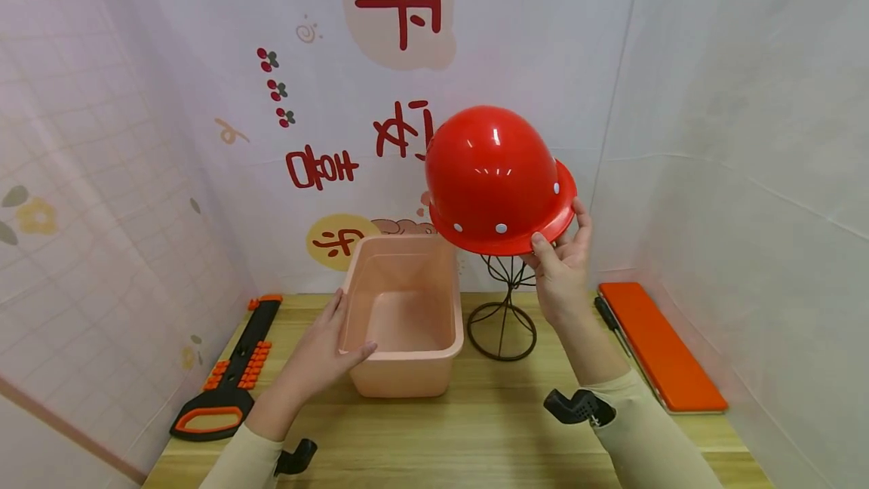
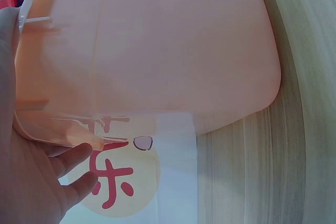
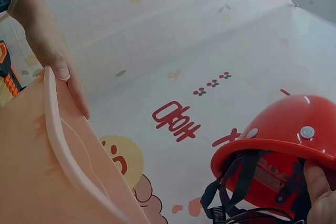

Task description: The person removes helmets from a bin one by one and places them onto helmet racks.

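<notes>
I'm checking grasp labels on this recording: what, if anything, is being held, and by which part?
The red helmet is held by its brim in the right hand. The left hand touches the pink bin at its rim.

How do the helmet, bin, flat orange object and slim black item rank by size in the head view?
1. Bin and helmet: too alike to rank
2. Flat orange object
3. Slim black item

From your head camera, the red helmet [image 1: 495, 176] hides the top of the wire stand [image 1: 510, 287]; your sleeves [image 1: 655, 436] run off the bottom edge. The right-wrist view crops the helmet and your right hand [image 3: 320, 199], the left-wrist view your left hand [image 2: 35, 174] and the tub [image 2: 168, 45].
</notes>
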Available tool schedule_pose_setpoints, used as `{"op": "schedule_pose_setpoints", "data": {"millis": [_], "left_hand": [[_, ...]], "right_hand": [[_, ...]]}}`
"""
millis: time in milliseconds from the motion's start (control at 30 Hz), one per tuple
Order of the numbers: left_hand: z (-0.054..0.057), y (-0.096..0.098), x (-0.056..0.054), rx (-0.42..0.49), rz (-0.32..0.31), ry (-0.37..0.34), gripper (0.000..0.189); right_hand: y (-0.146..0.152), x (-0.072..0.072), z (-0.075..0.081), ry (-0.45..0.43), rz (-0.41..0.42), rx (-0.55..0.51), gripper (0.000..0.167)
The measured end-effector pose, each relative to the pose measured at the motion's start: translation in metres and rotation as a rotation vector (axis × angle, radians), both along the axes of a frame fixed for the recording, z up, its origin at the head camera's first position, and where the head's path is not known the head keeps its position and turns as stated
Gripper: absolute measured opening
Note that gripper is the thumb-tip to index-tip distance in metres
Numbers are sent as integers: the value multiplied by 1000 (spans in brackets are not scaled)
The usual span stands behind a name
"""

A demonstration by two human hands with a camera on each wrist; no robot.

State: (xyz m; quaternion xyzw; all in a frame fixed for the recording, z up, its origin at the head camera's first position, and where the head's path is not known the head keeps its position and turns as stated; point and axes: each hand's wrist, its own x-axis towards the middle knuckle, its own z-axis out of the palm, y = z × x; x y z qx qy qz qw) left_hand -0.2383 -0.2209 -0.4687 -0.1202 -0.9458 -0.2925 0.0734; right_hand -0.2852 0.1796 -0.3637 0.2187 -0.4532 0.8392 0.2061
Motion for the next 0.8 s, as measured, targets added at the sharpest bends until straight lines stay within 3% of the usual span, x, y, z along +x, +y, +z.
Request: {"op": "schedule_pose_setpoints", "data": {"millis": [233,567,800], "left_hand": [[5,0,4,14,-24,31,118],[-1,-3,1,0,-18,25,118],[-2,-3,0,-2,-23,42,116]], "right_hand": [[9,2,-14,-31,-21,-35,80],[14,3,-34,-26,-47,-125,80],[16,7,-47,-56,-68,-131,79]]}}
